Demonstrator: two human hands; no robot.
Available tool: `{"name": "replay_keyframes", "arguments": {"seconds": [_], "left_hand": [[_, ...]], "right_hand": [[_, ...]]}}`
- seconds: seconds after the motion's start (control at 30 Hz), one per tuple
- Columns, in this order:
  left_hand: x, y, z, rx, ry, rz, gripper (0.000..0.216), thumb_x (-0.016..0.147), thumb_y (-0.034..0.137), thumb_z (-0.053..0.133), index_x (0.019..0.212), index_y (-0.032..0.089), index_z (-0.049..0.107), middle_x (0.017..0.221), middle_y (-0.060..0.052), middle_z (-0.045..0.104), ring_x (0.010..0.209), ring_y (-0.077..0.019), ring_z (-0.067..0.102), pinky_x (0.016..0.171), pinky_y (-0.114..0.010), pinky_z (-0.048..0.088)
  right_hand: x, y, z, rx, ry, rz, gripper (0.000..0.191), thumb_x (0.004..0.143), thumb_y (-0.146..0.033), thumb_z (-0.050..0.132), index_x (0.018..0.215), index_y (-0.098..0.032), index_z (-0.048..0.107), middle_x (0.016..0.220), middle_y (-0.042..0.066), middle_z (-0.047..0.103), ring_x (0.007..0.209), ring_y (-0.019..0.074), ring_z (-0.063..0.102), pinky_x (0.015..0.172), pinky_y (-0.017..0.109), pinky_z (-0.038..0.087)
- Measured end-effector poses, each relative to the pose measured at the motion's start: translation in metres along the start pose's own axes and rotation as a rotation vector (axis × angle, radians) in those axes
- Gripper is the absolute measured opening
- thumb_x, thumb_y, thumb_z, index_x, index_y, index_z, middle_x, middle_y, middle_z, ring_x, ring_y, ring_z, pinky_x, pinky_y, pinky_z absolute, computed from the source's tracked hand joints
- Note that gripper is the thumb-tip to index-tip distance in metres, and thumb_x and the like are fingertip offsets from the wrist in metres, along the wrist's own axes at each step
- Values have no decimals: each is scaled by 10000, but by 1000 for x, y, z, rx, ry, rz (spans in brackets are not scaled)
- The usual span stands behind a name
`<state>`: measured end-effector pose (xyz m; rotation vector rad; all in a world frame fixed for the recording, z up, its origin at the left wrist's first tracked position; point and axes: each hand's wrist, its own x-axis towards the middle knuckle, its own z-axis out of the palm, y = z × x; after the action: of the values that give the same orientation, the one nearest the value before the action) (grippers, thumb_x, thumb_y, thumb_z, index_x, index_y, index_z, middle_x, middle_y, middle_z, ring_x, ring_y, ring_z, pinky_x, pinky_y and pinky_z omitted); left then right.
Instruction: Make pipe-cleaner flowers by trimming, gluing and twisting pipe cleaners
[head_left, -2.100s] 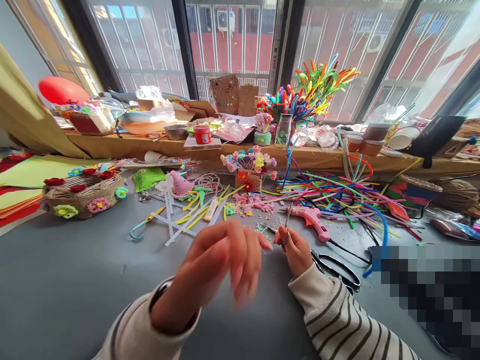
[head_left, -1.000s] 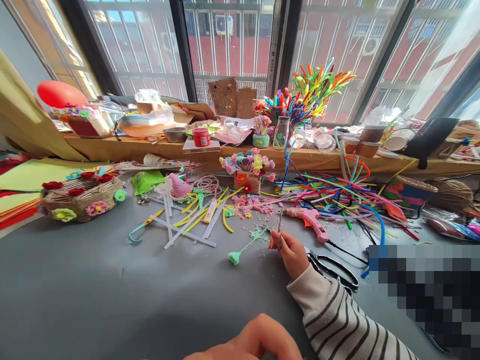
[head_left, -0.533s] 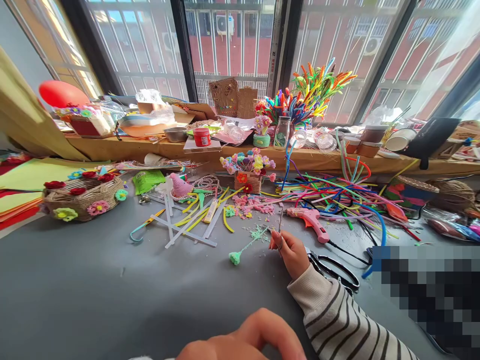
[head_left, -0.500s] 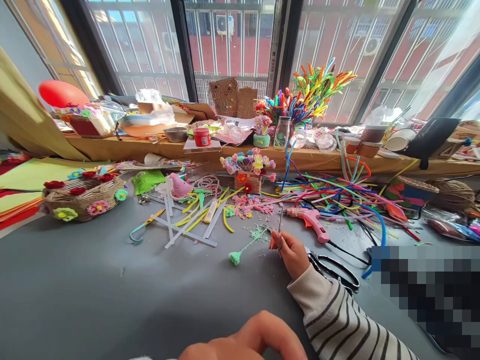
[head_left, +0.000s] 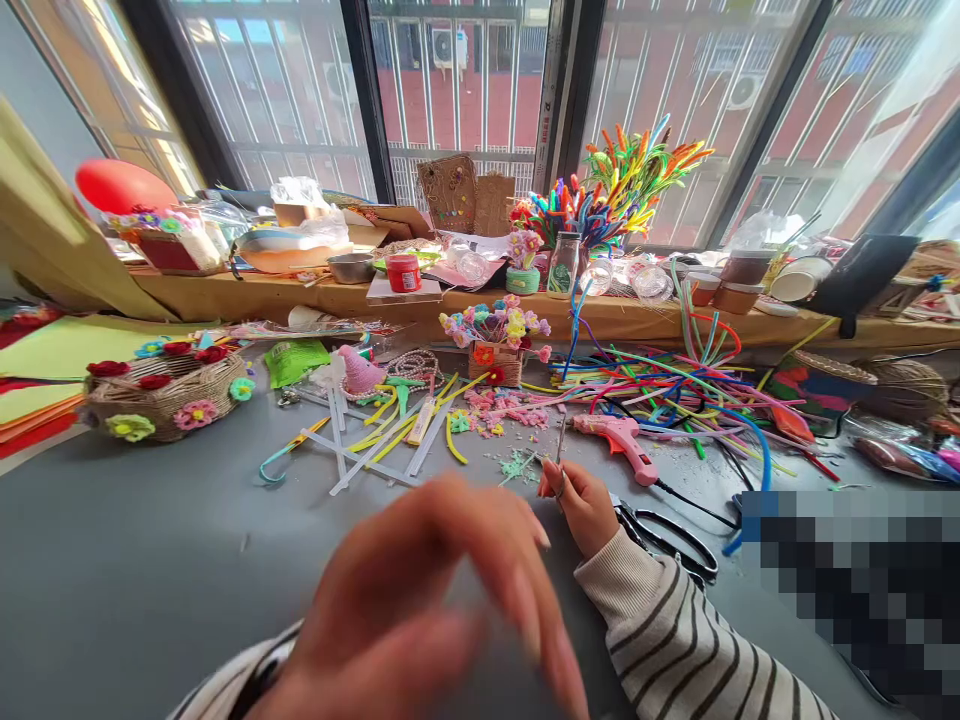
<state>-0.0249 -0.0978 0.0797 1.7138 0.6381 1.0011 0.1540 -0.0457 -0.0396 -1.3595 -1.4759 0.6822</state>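
The right hand (head_left: 585, 508) pinched a slim metal tool (head_left: 562, 440) between thumb and fingers; its long axis stood nearly upright, with the free end pointing away from the wearer. The left hand (head_left: 390, 560), large and partly blurred in the foreground, arched with its thumb well apart from its fingers. Grey tabletop showed through the gap, and nothing could be made out in its hold.

Just left of the right fingertips lay mint-green scraps (head_left: 517, 463) and a short visible length of pale green stem (head_left: 511, 478). The stem slanted from the far right down toward the left hand, which hid whatever continued below. Along the table the right hand seemed nearer to it; how high the left hand hung could not be told.

Black-handled scissors (head_left: 636, 520) lay partly hidden beside the right wrist. Beyond the grip rested a pink glue gun (head_left: 622, 440), nozzle toward the tool, then pink scraps (head_left: 510, 408) and, farther back, a box of crafted flowers (head_left: 496, 362).
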Motion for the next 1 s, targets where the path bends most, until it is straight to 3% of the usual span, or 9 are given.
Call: {"name": "replay_keyframes", "arguments": {"seconds": [0.1, 0.17, 0.27, 0.4, 0.53, 0.63, 0.87, 1.0], "left_hand": [[40, -24, -16, 300, 5, -115, 207, 679, 365, 422, 724, 191, 525, 707, -11, 594, 680, -134, 524, 662, -256, 375], [58, -50, -26, 553, -24, -242, 238, 665, 385, 419, 698, 179, 533, 679, -7, 589, 645, -133, 515, 617, -244, 374], [65, -84, -35, 759, -106, -367, 280, 617, 439, 453, 688, 183, 543, 689, -4, 594, 622, -137, 510, 560, -232, 362], [61, -99, -38, 842, -214, -429, 283, 537, 437, 528, 651, 178, 551, 679, -5, 592, 625, -145, 514, 519, -215, 343], [61, -104, -42, 774, -314, -510, 230, 536, 371, 539, 614, 157, 569, 602, -14, 584, 566, -138, 512, 489, -208, 334], [64, -105, -47, 645, -304, -528, 222, 541, 348, 545, 611, 140, 575, 587, -18, 578, 561, -132, 509, 505, -209, 342], [72, -91, -30, 108, -64, -420, 221, 571, 322, 574, 686, 135, 553, 629, 7, 550, 607, -89, 474, 578, -195, 344], [75, -98, -16, -148, -34, -351, 168, 600, 284, 574, 693, 151, 532, 627, 21, 543, 611, -71, 460, 592, -188, 335]], "right_hand": [[1, -2, 0, -5, 5, 17, 424, 749, -473, 332, 509, -153, 474, 496, -11, 416, 474, 91, 369, 479, 207, 305], [1, -3, 1, -6, -1, 30, 426, 749, -475, 329, 507, -154, 471, 498, -9, 419, 461, 88, 361, 465, 205, 300], [1, -4, 0, -11, -2, 28, 429, 751, -476, 324, 509, -154, 472, 504, -6, 424, 461, 88, 361, 468, 205, 304], [1, -4, 0, -15, -2, 24, 433, 750, -481, 320, 509, -155, 470, 506, -4, 425, 464, 89, 358, 474, 207, 307], [1, -2, 0, -4, -8, 36, 433, 753, -484, 315, 516, -156, 470, 524, 1, 445, 460, 87, 355, 468, 208, 307], [1, 0, 1, 11, 5, 30, 431, 753, -486, 318, 517, -158, 468, 534, 3, 452, 460, 86, 357, 465, 208, 308], [2, 0, 2, 29, -15, -37, 443, 758, -492, 297, 520, -159, 467, 562, 6, 443, 472, 88, 371, 469, 213, 312], [1, -3, 2, -8, -83, -74, 468, 764, -510, 251, 548, -159, 472, 581, 15, 442, 525, 107, 395, 493, 224, 318]]}}
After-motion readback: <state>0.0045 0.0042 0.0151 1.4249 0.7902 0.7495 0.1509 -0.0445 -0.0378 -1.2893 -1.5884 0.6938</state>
